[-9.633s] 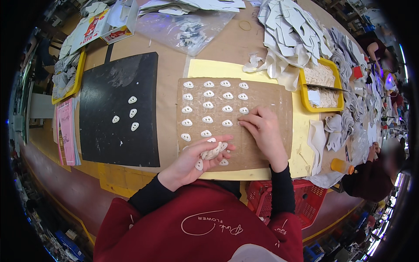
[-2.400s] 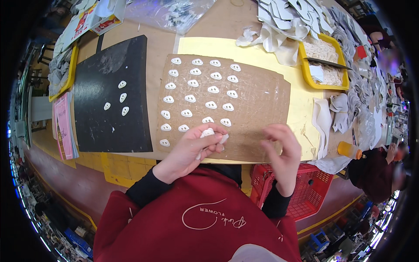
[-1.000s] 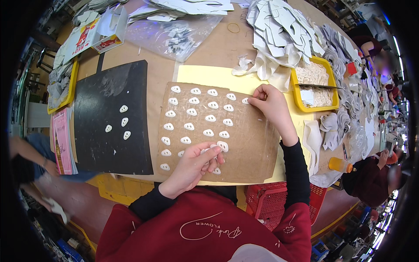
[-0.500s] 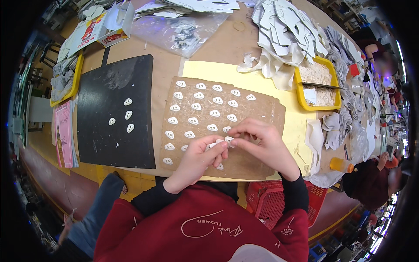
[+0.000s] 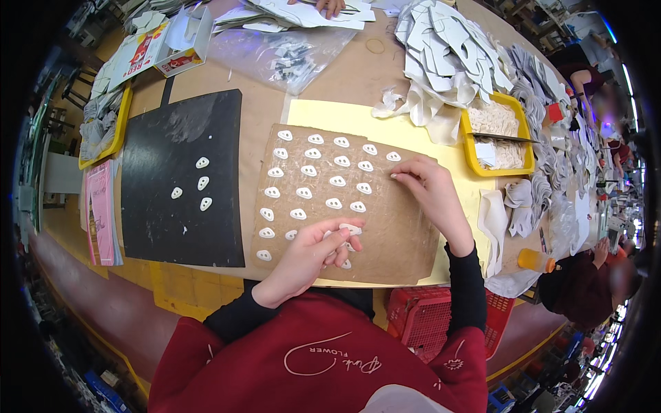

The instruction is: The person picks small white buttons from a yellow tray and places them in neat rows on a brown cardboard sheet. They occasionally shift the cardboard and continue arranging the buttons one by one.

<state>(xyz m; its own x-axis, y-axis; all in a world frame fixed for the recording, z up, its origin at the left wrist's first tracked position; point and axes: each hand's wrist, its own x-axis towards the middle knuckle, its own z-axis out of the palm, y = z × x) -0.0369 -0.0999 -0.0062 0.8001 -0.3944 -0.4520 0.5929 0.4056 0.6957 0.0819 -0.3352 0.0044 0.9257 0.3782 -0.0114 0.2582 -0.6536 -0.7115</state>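
Observation:
Small white rounded-triangular pieces, each with two dark holes, lie in rows on a brown board (image 5: 406, 255); one white piece (image 5: 393, 156) sits at the far end of its top row. Over the board's near part, my left hand (image 5: 310, 255) is closed around several of the same pieces, one held piece (image 5: 350, 228) showing under the thumb. My right hand (image 5: 428, 189) hovers at the board's right side, just nearer than that end piece. Its thumb and forefinger pinch together, with a small white edge of a piece between the tips, mostly hidden.
A black board (image 5: 182, 234) with several white pieces lies left. Yellow paper (image 5: 317, 109) extends under the brown board. A yellow basket (image 5: 471, 157) stands right, near an orange-yellow bottle (image 5: 536, 260). Another person's hand (image 5: 330, 7) touches white cutouts at the far edge.
My right hand has moved away from my left, right and farther over the board. My left hand has stayed near its place. Another person's hand has appeared at the far edge.

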